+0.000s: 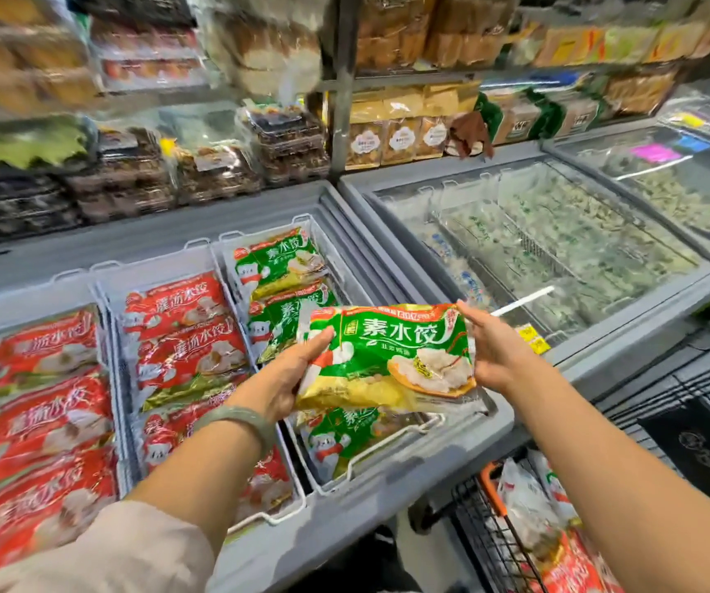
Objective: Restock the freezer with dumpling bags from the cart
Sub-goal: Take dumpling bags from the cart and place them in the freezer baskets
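Shelving (216,156) is running along the back wall, carrying packaged goods that are blurred.

Open chest freezer (392,494) is taking up the left and centre, with its grey rim facing the person. A second freezer (601,353) is sitting just beside it on the right under a frosted glass lid; its contents are showing only as pale green shapes.

Cart (473,520) is standing at lower right, against the open freezer's front, and is carrying a pale bag (524,502) and a red one.

Red dumpling bags (41,425) are lying in rows in the left and middle baskets. Green bags (278,261) are lying in the right-hand wire basket (392,440).

Green dumpling bag (387,357) is being held face up in the air, over the near half of that right-hand basket and above the green bags already there.

Left hand (289,370) is gripping the bag's left edge, thumb lying across the front, fingers going underneath. Right hand (494,344) is holding the right edge, thumb at the top corner, the other fingers passing behind the bag and mostly hidden.

A pale green bracelet (237,417) is sitting on the left wrist. Yellow tags (533,338) are sticking to the second freezer's front edge.
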`<action>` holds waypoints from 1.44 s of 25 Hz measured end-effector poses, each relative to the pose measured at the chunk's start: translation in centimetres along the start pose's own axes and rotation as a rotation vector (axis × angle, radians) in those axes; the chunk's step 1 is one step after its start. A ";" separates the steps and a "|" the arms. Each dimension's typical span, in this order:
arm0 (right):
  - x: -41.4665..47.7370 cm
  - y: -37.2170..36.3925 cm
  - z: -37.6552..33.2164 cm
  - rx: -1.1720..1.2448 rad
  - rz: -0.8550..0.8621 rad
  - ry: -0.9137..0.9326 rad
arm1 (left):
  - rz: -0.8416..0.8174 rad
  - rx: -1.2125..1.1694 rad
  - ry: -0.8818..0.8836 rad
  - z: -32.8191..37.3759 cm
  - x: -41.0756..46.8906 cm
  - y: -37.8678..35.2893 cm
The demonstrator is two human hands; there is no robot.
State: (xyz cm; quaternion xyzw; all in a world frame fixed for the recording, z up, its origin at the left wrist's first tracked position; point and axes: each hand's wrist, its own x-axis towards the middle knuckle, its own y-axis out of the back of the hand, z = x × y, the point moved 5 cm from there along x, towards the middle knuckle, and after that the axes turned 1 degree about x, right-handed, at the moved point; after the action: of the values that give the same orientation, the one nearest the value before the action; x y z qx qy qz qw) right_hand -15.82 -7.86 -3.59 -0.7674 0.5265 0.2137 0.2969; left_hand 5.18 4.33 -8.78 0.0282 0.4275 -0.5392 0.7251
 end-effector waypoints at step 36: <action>33.6 -9.4 -0.2 -0.816 0.068 0.092 | 0.575 0.345 -0.026 10.1 18.3 14.0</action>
State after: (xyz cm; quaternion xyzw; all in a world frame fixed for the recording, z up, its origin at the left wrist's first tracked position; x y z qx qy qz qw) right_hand 4.90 -28.33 -22.79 -0.8131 0.4362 0.3803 -0.0629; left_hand 23.37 -8.79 -20.10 0.2631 0.2954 -0.3771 0.8374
